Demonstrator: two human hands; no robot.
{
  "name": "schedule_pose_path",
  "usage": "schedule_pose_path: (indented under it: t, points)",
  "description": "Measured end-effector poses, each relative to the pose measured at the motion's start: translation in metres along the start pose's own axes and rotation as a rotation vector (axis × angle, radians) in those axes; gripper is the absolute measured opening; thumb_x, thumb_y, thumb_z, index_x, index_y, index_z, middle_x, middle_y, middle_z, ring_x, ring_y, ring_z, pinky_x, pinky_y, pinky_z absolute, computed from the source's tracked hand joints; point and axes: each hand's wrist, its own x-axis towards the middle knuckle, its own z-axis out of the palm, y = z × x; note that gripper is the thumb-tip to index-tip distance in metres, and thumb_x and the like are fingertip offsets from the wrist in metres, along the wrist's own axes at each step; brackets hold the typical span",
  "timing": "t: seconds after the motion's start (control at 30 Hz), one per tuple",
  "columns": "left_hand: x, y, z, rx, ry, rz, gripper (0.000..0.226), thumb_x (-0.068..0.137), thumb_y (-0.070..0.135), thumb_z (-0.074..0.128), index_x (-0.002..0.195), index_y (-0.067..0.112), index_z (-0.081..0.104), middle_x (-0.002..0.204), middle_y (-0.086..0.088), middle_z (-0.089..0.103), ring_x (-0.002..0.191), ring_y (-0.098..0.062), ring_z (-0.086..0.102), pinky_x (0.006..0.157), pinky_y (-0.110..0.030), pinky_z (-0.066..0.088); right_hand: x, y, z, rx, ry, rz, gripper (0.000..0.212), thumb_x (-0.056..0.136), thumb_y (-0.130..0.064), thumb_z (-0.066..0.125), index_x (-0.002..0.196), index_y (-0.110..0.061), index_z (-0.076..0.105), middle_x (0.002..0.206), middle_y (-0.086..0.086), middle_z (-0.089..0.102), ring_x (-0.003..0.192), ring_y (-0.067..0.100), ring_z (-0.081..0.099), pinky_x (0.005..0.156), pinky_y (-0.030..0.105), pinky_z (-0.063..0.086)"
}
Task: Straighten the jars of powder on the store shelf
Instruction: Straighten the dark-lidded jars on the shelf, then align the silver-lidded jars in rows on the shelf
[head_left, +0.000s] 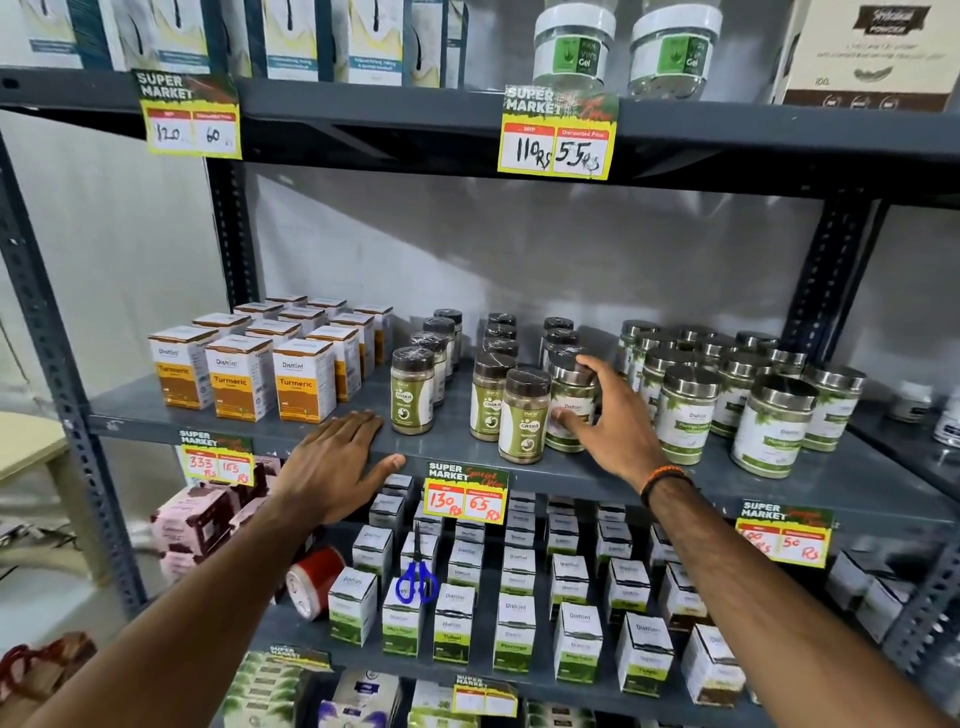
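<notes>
Several brown-lidded jars of green powder stand in three rows on the grey middle shelf (467, 467). The front jar of the left row (412, 389) stands upright. Another front jar (524, 415) stands nearest the shelf's edge, out ahead of its row. My right hand (608, 415) wraps around a steel-lidded jar (569, 400) just right of it, thumb low on the label and fingers on the lid. Flat on the shelf's front edge, left of the jars, rests my left hand (337, 462), palm down and holding nothing.
Orange turmeric boxes (244, 382) fill the shelf's left. Larger steel-lidded jars (769, 426) crowd the right. Price tags (465, 491) hang from the shelf edges. Below are white boxes, blue scissors (417, 582) and a red tape roll (314, 579). Gel jars (571, 47) stand above.
</notes>
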Motion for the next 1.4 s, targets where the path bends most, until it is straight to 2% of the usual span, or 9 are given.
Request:
schedule_pose_path:
  t: [0.3,0.5,0.6,0.7,0.8,1.0,1.1,1.23,1.4]
  points:
    - [-0.020,0.021,-0.045,-0.099,0.031,-0.041,0.100,0.089,0.085,0.014,0.158,0.013,0.025,0.164,-0.012,0.032,0.146,-0.030,0.037,0.114,-0.051,0.038,-0.018,-0.021,-0.049,0.054,0.113,-0.067,0.077,0.084,-0.037,0.081,0.150,-0.027,0.043,0.141,0.001,0.058,0.119,0.011,0.051,0.108,0.036,0.043]
    - [-0.021,0.075,-0.103,-0.107,0.155,-0.003,0.096,0.089,0.082,0.012,0.157,0.016,0.024,0.163,-0.011,0.034,0.142,-0.034,0.042,0.108,-0.055,0.042,-0.043,-0.025,-0.113,0.048,0.194,-0.082,0.073,0.081,-0.043,0.081,0.145,-0.029,0.050,0.136,-0.002,0.063,0.120,0.017,0.059,0.105,0.032,0.045]
    - [-0.016,0.117,-0.127,-0.120,0.233,0.045,0.088,0.096,0.076,0.024,0.157,0.013,0.028,0.163,-0.015,0.035,0.146,-0.035,0.036,0.116,-0.052,0.031,-0.055,-0.018,-0.149,0.031,0.224,-0.071,0.073,0.080,-0.044,0.081,0.145,-0.031,0.050,0.133,-0.004,0.064,0.116,0.014,0.058,0.103,0.031,0.045]
    - [-0.009,0.163,-0.142,-0.099,0.284,0.119,0.084,0.099,0.069,0.032,0.157,0.009,0.029,0.162,-0.016,0.035,0.147,-0.035,0.034,0.118,-0.050,0.029,-0.066,-0.004,-0.183,0.024,0.249,-0.049,0.075,0.079,-0.050,0.079,0.145,-0.037,0.047,0.133,-0.002,0.064,0.120,0.019,0.059,0.107,0.041,0.046]
    - [-0.001,0.203,-0.141,-0.097,0.286,0.183,0.084,0.099,0.068,0.032,0.158,0.008,0.029,0.162,-0.017,0.036,0.148,-0.034,0.033,0.119,-0.048,0.028,-0.075,0.012,-0.211,0.012,0.279,-0.016,0.076,0.080,-0.047,0.081,0.146,-0.037,0.046,0.134,-0.003,0.064,0.123,0.019,0.058,0.110,0.037,0.042]
    - [0.014,0.271,-0.113,-0.086,0.185,0.262,0.090,0.096,0.075,0.023,0.158,0.009,0.026,0.164,-0.015,0.032,0.150,-0.031,0.030,0.121,-0.043,0.024,-0.093,0.055,-0.255,0.009,0.331,0.076,0.075,0.078,-0.039,0.085,0.139,-0.033,0.043,0.119,-0.006,0.068,0.105,0.017,0.064,0.097,0.036,0.051]
    - [0.023,0.287,-0.090,-0.092,0.091,0.240,0.097,0.091,0.083,0.013,0.160,0.015,0.022,0.167,-0.010,0.027,0.151,-0.030,0.029,0.116,-0.051,0.034,-0.102,0.077,-0.266,0.012,0.326,0.099,0.074,0.080,-0.030,0.086,0.142,-0.026,0.045,0.117,-0.007,0.065,0.105,0.011,0.060,0.093,0.024,0.044]
    - [0.029,0.300,-0.063,-0.078,0.004,0.227,0.093,0.093,0.081,0.016,0.158,0.015,0.024,0.165,-0.009,0.030,0.147,-0.030,0.035,0.106,-0.053,0.045,-0.107,0.116,-0.268,-0.016,0.307,0.138,0.074,0.082,-0.033,0.083,0.142,-0.027,0.041,0.125,0.000,0.064,0.112,0.019,0.061,0.099,0.031,0.046]
    - [0.043,0.312,-0.032,-0.103,-0.083,0.218,0.097,0.091,0.082,0.017,0.159,0.013,0.022,0.167,-0.009,0.026,0.151,-0.027,0.028,0.110,-0.054,0.042,-0.106,0.145,-0.260,-0.016,0.288,0.178,0.072,0.084,-0.024,0.083,0.143,-0.020,0.041,0.126,-0.001,0.062,0.110,0.016,0.060,0.094,0.023,0.040]
